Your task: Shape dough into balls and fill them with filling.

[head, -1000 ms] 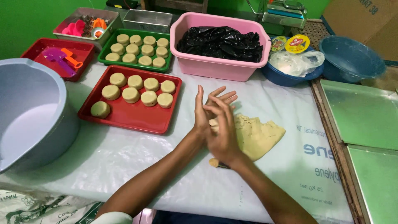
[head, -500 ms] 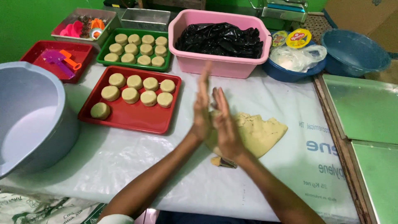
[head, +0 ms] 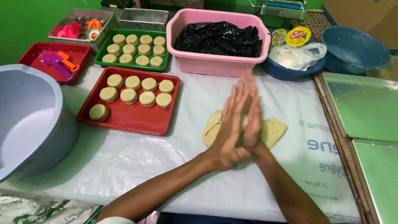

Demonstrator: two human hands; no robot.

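Observation:
My left hand (head: pixel 228 132) and my right hand (head: pixel 252 120) are pressed palm to palm, fingers straight and pointing away from me. They are held just above a flattened slab of beige dough (head: pixel 274 130) on the white plastic sheet. A small piece of dough seems to be squeezed between the palms, but it is mostly hidden. To the left, a red tray (head: pixel 124 124) carries several round dough discs (head: pixel 147 98).
A green tray (head: pixel 103 62) with more discs stands behind the red one. A pink tub (head: pixel 215 64) holds black plastic. A big grey basin (head: pixel 37 124) is at the left, blue bowls (head: pixel 352 49) at the back right, and green metal trays (head: pixel 365 108) along the right edge.
My hands have slid against each other, from spread and crossed fingers to flat palms. Both now sit further right over the dough slab as the view shifted.

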